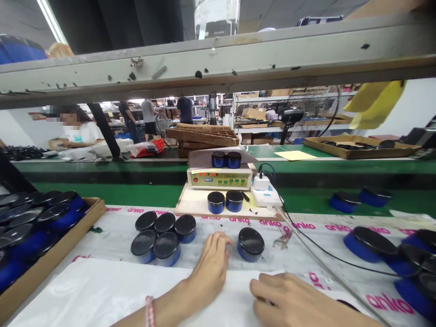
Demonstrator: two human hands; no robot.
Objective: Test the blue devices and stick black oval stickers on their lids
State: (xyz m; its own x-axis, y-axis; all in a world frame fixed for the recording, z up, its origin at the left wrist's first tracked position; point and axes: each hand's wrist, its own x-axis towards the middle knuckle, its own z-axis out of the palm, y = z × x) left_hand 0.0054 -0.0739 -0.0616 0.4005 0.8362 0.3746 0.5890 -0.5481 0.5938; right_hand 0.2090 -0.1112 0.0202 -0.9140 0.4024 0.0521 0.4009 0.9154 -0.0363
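Observation:
My left hand (pixel 214 258) is over the front of the bench, its fingers loosely bent and slightly apart, with nothing visible in them. To its left stands a cluster of several round blue containers with glossy black tops (pixel 165 243). Just to its right, apart from the fingertips, sits a single blue container with a black top (pixel 251 244). My right hand (pixel 284 297) is low over the white sheet (pixel 112 290), fingers curled inward; a small dark spot shows between them, and what they hold, if anything, is hidden.
A cardboard tray (pixel 85 227) of similar containers fills the left side. More containers (pixel 371 244) stand at right, crossed by a black cable. Ahead is a control box (pixel 220 179) with lit indicators, beside a white power strip (pixel 266 195). A shelf beam (pixel 218 59) spans overhead.

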